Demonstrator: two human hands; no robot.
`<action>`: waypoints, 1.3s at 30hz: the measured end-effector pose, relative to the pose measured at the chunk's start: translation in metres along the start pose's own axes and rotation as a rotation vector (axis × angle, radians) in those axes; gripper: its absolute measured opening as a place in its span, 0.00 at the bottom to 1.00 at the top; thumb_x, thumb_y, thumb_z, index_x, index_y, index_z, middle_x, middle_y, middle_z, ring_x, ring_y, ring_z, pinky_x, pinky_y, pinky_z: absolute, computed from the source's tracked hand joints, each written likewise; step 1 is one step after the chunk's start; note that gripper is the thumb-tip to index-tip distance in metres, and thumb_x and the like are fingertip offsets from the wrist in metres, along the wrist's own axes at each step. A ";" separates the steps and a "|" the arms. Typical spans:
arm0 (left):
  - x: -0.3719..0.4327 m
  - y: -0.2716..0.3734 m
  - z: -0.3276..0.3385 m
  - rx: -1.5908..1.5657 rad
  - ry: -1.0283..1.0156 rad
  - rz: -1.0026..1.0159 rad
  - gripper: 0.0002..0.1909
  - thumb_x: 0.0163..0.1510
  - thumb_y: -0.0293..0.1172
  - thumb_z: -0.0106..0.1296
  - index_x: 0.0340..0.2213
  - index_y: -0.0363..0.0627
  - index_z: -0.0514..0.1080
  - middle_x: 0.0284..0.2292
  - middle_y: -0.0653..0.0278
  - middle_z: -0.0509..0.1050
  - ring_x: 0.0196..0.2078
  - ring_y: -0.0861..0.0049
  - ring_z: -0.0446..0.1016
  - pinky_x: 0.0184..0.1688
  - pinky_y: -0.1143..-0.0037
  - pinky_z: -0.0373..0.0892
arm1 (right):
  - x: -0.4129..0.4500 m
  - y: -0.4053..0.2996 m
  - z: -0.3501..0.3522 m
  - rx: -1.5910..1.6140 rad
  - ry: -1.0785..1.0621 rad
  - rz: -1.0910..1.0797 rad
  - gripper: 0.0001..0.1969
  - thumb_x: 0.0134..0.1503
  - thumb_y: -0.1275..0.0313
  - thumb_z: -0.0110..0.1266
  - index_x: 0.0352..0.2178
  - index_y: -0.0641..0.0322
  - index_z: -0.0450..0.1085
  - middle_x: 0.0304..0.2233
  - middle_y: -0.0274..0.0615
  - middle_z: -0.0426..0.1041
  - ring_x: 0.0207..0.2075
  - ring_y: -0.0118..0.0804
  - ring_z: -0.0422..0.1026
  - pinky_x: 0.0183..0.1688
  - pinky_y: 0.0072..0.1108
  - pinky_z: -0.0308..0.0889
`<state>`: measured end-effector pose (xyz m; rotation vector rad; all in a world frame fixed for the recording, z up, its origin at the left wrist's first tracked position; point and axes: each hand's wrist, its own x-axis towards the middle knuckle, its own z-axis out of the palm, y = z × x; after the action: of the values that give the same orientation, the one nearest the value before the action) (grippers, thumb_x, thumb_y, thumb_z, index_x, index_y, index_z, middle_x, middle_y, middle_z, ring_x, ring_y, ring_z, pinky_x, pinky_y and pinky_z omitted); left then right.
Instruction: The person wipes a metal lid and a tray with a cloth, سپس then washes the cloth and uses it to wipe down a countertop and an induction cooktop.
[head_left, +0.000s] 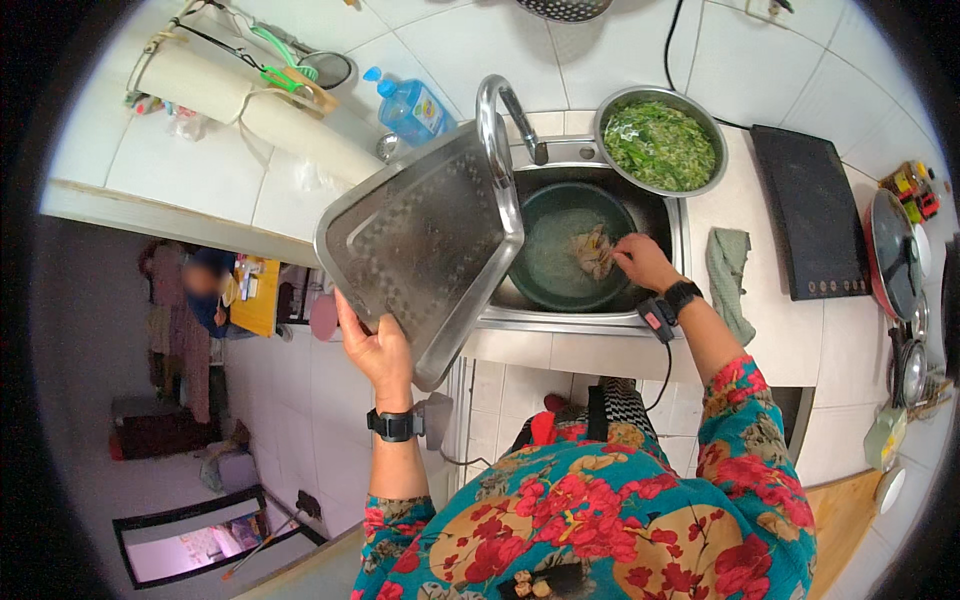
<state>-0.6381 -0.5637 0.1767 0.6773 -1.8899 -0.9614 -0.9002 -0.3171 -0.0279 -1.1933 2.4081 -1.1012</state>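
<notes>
My left hand (379, 352) grips the lower left rim of a rectangular stainless steel tray (427, 232). The tray is tilted beside the sink, with its inside up and spots on its bottom, and its right part lies under or against the curved faucet (495, 135). In the sink (660, 225) sits a dark green basin (540, 277) of cloudy water. My right hand (643, 261) pinches the edge of a crumpled beige cloth or scrubber (591, 251) over the basin; its exact kind is unclear.
A metal bowl of chopped greens (660, 146) stands at the sink's back right corner. A blue soap bottle (412, 109) is behind the tray. Rightward lie a grey-green rag (729, 281), a black cooktop (810, 214) and a lidded pan (892, 255). Another person (206, 289) sits in the room at left.
</notes>
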 end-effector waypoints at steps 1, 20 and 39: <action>0.000 0.000 -0.001 0.029 -0.023 0.042 0.34 0.40 0.11 0.37 0.53 0.36 0.55 0.48 0.60 0.63 0.49 0.76 0.63 0.51 0.78 0.57 | -0.013 0.002 -0.007 -0.059 0.088 -0.053 0.07 0.47 0.72 0.51 0.24 0.65 0.72 0.27 0.48 0.71 0.35 0.50 0.67 0.40 0.34 0.63; -0.005 -0.023 -0.016 0.070 -0.084 0.271 0.35 0.38 0.09 0.35 0.52 0.35 0.57 0.48 0.49 0.66 0.50 0.64 0.66 0.52 0.74 0.59 | -0.148 0.010 -0.059 -0.361 0.489 0.469 0.23 0.44 0.81 0.50 0.46 0.62 0.63 0.50 0.56 0.60 0.52 0.52 0.58 0.53 0.31 0.56; -0.017 0.014 -0.031 0.151 0.018 0.203 0.36 0.37 0.09 0.35 0.53 0.38 0.57 0.49 0.53 0.65 0.52 0.65 0.64 0.53 0.75 0.59 | -0.044 -0.103 -0.114 1.204 0.217 0.146 0.07 0.57 0.76 0.43 0.36 0.64 0.66 0.31 0.33 0.71 0.31 0.21 0.69 0.35 0.15 0.65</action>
<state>-0.6038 -0.5542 0.1900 0.5664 -1.9862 -0.6877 -0.8692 -0.2638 0.1192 -0.4625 1.3469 -2.1721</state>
